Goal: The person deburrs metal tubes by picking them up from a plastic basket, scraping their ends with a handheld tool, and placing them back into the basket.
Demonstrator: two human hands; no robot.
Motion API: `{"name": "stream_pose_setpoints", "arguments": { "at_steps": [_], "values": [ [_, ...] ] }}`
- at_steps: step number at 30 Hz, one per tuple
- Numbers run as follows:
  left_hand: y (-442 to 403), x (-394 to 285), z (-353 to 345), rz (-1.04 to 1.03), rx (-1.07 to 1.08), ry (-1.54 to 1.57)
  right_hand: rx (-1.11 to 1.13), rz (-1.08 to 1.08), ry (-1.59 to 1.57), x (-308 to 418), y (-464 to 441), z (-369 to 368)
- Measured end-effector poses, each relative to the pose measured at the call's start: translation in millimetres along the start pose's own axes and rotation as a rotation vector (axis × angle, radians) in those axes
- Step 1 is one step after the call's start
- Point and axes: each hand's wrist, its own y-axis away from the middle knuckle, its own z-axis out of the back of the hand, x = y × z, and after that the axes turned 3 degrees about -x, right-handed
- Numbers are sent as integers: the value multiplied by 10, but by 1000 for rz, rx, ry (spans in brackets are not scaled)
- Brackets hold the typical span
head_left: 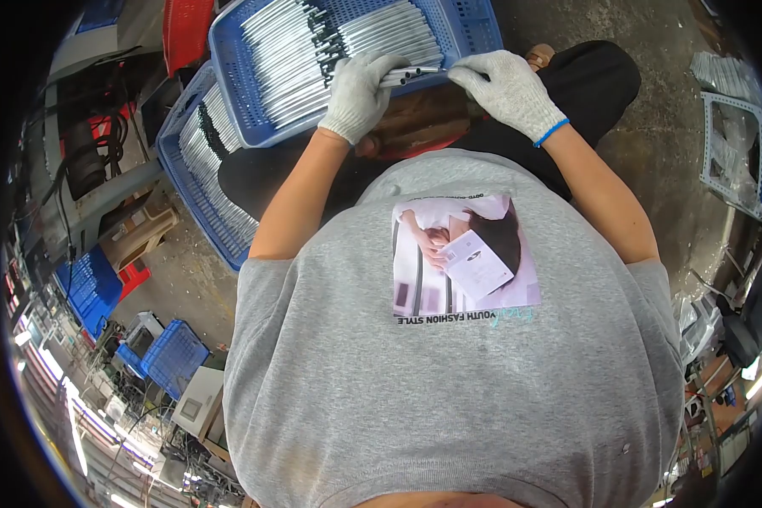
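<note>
Your grey T-shirt (its printed lettering upside down to the camera) lies nearest. Beyond it, your gloved left hand curls closed around a few short metal tubes, just before a blue basket of rods. Your right hand has thumb and forefinger nearly together beside the tube ends; I cannot tell whether they pinch anything.
</note>
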Motion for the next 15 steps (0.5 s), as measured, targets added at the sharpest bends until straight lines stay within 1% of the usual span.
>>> {"name": "stream_pose_setpoints", "arguments": {
  "at_steps": [2, 6, 7, 11, 12, 15],
  "values": [
    [-20, 65, -83, 4, 8, -5, -31, -11, -5, -22, -6, -2],
    [-148, 285, -349, 256, 282, 19, 76, -167, 156, -19, -1, 66],
    [-194, 322, -393, 254, 282, 23, 76, -169, 158, -28, 15, 75],
    [-349, 455, -514, 291, 458, -17, 69, -168, 155, -67, 66, 62],
    [-369, 459, -515, 293, 458, -17, 70, -167, 154, -70, 68, 52],
    [-441, 457, -533, 269, 551, -52, 64, -156, 144, -82, 65, 25]
  ]
}}
